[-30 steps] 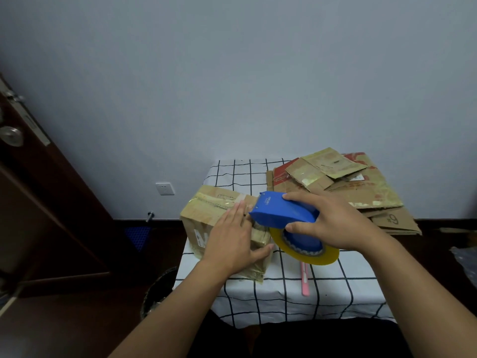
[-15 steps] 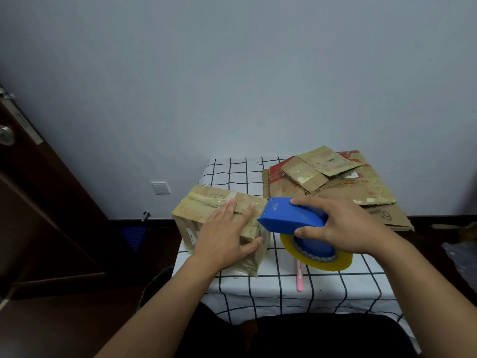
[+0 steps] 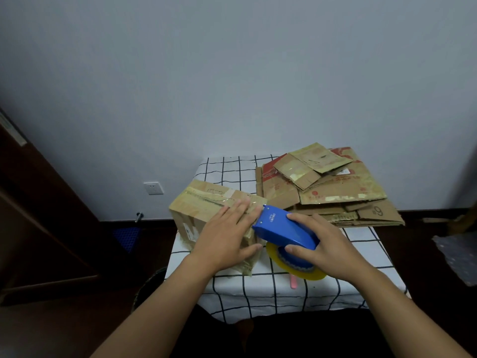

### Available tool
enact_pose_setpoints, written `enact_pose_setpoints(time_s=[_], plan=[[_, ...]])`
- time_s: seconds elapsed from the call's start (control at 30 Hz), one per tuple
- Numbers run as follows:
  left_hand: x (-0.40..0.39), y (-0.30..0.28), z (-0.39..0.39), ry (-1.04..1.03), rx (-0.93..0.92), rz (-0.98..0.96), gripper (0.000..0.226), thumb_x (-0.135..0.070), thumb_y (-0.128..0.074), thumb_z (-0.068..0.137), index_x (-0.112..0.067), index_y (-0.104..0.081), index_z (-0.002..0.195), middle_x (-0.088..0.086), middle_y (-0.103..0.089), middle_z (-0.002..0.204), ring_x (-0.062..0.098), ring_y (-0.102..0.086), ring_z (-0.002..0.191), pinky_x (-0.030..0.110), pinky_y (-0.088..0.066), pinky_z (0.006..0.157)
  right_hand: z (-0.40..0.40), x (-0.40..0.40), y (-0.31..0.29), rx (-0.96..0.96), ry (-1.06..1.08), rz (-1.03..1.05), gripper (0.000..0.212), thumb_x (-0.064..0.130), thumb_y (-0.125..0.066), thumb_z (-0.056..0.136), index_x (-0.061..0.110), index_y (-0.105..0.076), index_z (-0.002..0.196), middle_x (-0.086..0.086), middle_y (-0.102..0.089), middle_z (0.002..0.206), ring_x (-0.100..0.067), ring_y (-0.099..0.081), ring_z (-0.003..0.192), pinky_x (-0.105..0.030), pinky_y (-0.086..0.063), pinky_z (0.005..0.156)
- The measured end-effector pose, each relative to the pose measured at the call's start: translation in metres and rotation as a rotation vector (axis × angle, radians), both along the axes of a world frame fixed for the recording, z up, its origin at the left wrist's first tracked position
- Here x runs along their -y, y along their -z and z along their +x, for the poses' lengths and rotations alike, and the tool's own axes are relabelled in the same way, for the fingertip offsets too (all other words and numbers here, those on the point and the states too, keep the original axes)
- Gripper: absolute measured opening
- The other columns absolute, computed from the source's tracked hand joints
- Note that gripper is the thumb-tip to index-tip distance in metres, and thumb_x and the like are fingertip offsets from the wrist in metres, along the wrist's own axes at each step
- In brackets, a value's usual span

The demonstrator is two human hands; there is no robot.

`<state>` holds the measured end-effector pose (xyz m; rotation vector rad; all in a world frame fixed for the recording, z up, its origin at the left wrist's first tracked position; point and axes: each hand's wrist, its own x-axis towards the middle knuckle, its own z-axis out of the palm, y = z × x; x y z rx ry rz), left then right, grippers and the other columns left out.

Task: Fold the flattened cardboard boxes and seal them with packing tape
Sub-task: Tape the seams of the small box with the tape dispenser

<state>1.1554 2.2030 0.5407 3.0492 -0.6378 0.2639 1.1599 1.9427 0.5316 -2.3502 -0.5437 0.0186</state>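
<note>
Left hand (image 3: 227,239): flat, fingers straight, pressing on top of the folded box (image 3: 206,215); thumb lies against the box's near right edge.
Right hand (image 3: 320,244): curled round the blue tape dispenser (image 3: 281,229), thumb on its near side, fingers over the top.
Tape dispenser: its front end touches the right end of the box top, just beside the left fingertips; the yellow tape roll (image 3: 296,270) hangs below the right hand.
Folded box: stands on the left part of the bench (image 3: 258,295), old tape along its top seam.
Flattened boxes (image 3: 333,189): stacked at the bench's far right, several layers.
Pink object (image 3: 293,282): slim, lies on the checked cloth under the roll; kind cannot be told.
Surroundings: wall socket (image 3: 153,188) left of the bench; dark door (image 3: 33,215) at left.
</note>
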Motion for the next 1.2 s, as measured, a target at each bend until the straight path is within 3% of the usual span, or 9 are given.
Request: enact_pose_setpoints(time_s=[0.07, 0.17, 0.27, 0.47, 0.7, 0.87, 1.03, 1.13, 1.2], plan=[[-0.003, -0.001, 0.002, -0.01, -0.019, 0.053, 0.084, -0.066, -0.04, 0.093, -0.036, 0.009, 0.154, -0.002, 0.005, 0.165, 0.013, 0.003, 0.151, 0.033, -0.002, 0.123, 0.0, -0.002, 0.003, 0.005, 0.007, 0.019, 0.063, 0.055, -0.071, 0.081, 0.05, -0.043, 0.137, 0.028, -0.044, 0.115, 0.006, -0.046, 0.105, -0.012, -0.036, 0.083], [-0.006, -0.002, 0.005, -0.029, -0.03, 0.083, 0.08, -0.063, -0.038, 0.095, -0.034, 0.006, 0.155, -0.001, 0.006, 0.165, 0.014, 0.002, 0.152, 0.032, -0.003, 0.122, 0.0, 0.0, 0.002, 0.022, 0.01, 0.083, 0.061, 0.057, -0.072, 0.079, 0.055, -0.044, 0.133, 0.024, -0.048, 0.119, 0.003, -0.048, 0.109, -0.02, -0.041, 0.089], [-0.004, -0.001, 0.007, -0.023, -0.021, 0.086, 0.077, -0.063, -0.036, 0.096, -0.033, 0.003, 0.156, 0.0, 0.003, 0.165, 0.015, 0.0, 0.152, 0.031, -0.003, 0.121, -0.002, 0.008, -0.004, 0.029, 0.022, 0.118, 0.064, 0.07, -0.064, 0.071, 0.055, -0.046, 0.131, 0.023, -0.05, 0.124, 0.002, -0.049, 0.112, -0.024, -0.042, 0.091], [-0.006, 0.0, 0.006, -0.038, -0.034, 0.083, 0.077, -0.064, -0.035, 0.096, -0.034, 0.003, 0.156, 0.0, 0.004, 0.165, 0.016, -0.001, 0.152, 0.032, -0.004, 0.121, -0.01, 0.018, -0.01, 0.009, 0.042, 0.006, 0.064, 0.06, -0.068, 0.078, 0.051, -0.044, 0.137, 0.022, -0.047, 0.121, -0.002, -0.048, 0.107, -0.027, -0.043, 0.091], [-0.005, -0.001, 0.007, -0.039, -0.044, 0.062, 0.076, -0.063, -0.037, 0.096, -0.033, -0.003, 0.156, 0.0, -0.001, 0.165, 0.017, -0.005, 0.152, 0.033, -0.007, 0.121, -0.02, 0.039, -0.028, -0.03, 0.022, -0.178, 0.066, 0.057, -0.067, 0.082, 0.05, -0.038, 0.141, 0.024, -0.039, 0.121, -0.001, -0.04, 0.107, -0.023, -0.032, 0.09], [0.0, -0.003, 0.005, -0.052, -0.07, 0.063, 0.078, -0.063, -0.039, 0.095, -0.034, 0.0, 0.156, -0.001, 0.002, 0.165, 0.016, -0.002, 0.152, 0.034, -0.006, 0.122, -0.014, 0.023, -0.041, -0.047, -0.02, -0.352, 0.068, 0.06, -0.063, 0.085, 0.047, -0.036, 0.146, 0.016, -0.04, 0.118, -0.006, -0.041, 0.104, -0.028, -0.039, 0.091], [-0.001, -0.007, 0.004, -0.057, -0.136, 0.04, 0.082, -0.061, -0.044, 0.091, -0.034, -0.001, 0.156, 0.0, 0.002, 0.165, 0.015, 0.0, 0.152, 0.036, -0.005, 0.123, 0.003, 0.0, -0.048, -0.086, -0.073, -0.44, 0.068, 0.059, -0.063, 0.085, 0.043, -0.039, 0.146, 0.005, -0.047, 0.129, -0.017, -0.048, 0.113, -0.034, -0.042, 0.091], [0.005, -0.014, 0.001, -0.074, -0.195, -0.039, 0.08, -0.058, -0.032, 0.084, -0.032, -0.009, 0.156, 0.002, -0.003, 0.165, 0.016, -0.002, 0.151, 0.037, -0.003, 0.123, 0.012, -0.009, -0.055, -0.1, -0.094, -0.487, 0.068, 0.061, -0.064, 0.083, 0.042, -0.04, 0.144, 0.005, -0.048, 0.117, -0.015, -0.046, 0.102, -0.034, -0.044, 0.086], [0.014, -0.016, 0.001, -0.122, -0.19, -0.143, 0.07, -0.058, -0.032, 0.091, -0.03, -0.023, 0.154, 0.003, -0.013, 0.164, 0.017, -0.009, 0.151, 0.039, -0.005, 0.122, 0.016, -0.014, -0.06, -0.094, -0.108, -0.501, 0.067, 0.058, -0.066, 0.082, 0.04, -0.044, 0.143, 0.003, -0.053, 0.122, -0.014, -0.048, 0.1, -0.033, -0.045, 0.084]])
